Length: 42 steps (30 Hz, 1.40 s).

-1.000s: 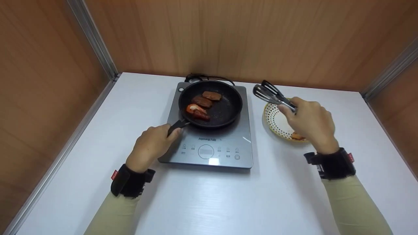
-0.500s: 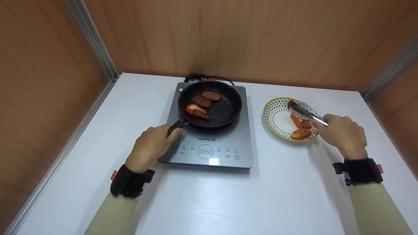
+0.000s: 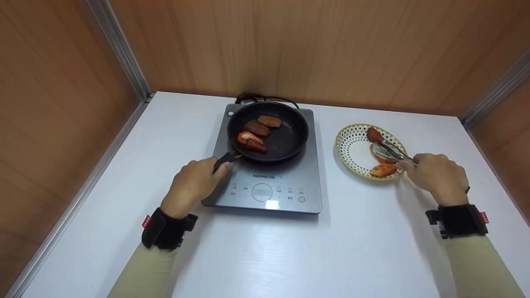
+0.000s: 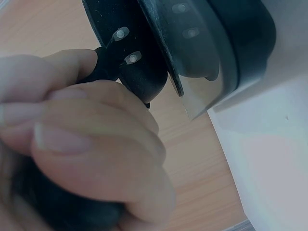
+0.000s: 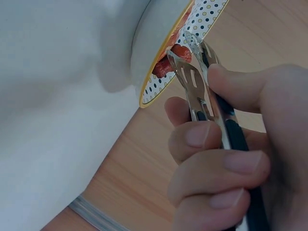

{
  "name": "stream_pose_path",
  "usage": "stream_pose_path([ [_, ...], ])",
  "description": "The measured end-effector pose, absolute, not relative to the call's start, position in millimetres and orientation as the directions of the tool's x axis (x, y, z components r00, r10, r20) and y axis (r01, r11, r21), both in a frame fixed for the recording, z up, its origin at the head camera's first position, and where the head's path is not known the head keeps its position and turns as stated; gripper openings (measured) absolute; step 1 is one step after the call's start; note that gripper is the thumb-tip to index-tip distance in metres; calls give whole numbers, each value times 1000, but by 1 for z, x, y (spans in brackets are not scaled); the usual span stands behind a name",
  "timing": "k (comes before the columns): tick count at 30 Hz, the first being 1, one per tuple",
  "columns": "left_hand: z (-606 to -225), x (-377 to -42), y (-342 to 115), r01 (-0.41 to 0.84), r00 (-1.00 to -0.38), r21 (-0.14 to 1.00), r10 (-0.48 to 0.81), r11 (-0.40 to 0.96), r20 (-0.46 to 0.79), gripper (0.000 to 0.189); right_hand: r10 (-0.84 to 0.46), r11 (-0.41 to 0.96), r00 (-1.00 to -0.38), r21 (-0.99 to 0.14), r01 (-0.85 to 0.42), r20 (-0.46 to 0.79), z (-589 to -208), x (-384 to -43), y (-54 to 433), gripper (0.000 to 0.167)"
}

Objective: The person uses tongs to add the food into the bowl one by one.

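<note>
My left hand grips the black handle of a frying pan, its fingers curled round it in the left wrist view. In the pan lie two brown meat slices, an orange-and-white shrimp and a dark red piece. Over the right side of a dotted plate, my right hand holds metal tongs, their heads low among the food. Beyond the heads sits a reddish-brown piece; nearer me are an orange-brown piece and partly hidden reddish pieces.
The pan stands on a grey induction cooktop with a touch panel at its front. A black cord runs behind it. Wooden panels wall in the white table at the back and both sides.
My right hand has carried the tongs rightward and down from above the plate's far side to its right part. The reddish-brown piece now lies apart at the back. The left hand stays on the handle.
</note>
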<state>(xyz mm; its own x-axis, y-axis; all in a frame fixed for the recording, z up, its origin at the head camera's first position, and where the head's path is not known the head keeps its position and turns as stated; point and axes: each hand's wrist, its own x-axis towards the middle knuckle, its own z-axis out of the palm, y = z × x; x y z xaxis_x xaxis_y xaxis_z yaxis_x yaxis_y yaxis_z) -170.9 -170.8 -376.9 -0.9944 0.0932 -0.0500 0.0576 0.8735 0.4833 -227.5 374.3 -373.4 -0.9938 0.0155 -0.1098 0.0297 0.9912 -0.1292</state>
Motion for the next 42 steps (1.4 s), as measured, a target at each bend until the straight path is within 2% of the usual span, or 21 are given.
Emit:
stream_pose_path([
  [12,-378,-171,-171,57,-995,483,90,874,-46,41,3,993,-994,-117,16,-112,-380,-228,366,61],
  [20,-379,-172,-170,52,-995,483,86,874,-49,42,-17,994,-997,-109,-9,-78,-385,-229,367,59],
  [27,-379,-172,-170,60,-995,475,90,878,-42,42,-33,992,-999,-122,-28,-38,-387,-227,369,50],
  [32,-377,-171,-170,65,-995,477,92,877,-33,43,-39,992,-999,-124,-37,-15,-381,-223,364,56],
  [39,-377,-171,-170,50,-996,480,80,876,-42,42,-46,987,-998,-155,-52,46,-367,-217,346,86],
  [42,-378,-171,-170,43,-996,479,76,877,-51,42,-74,983,-994,-162,-86,82,-363,-215,338,77],
])
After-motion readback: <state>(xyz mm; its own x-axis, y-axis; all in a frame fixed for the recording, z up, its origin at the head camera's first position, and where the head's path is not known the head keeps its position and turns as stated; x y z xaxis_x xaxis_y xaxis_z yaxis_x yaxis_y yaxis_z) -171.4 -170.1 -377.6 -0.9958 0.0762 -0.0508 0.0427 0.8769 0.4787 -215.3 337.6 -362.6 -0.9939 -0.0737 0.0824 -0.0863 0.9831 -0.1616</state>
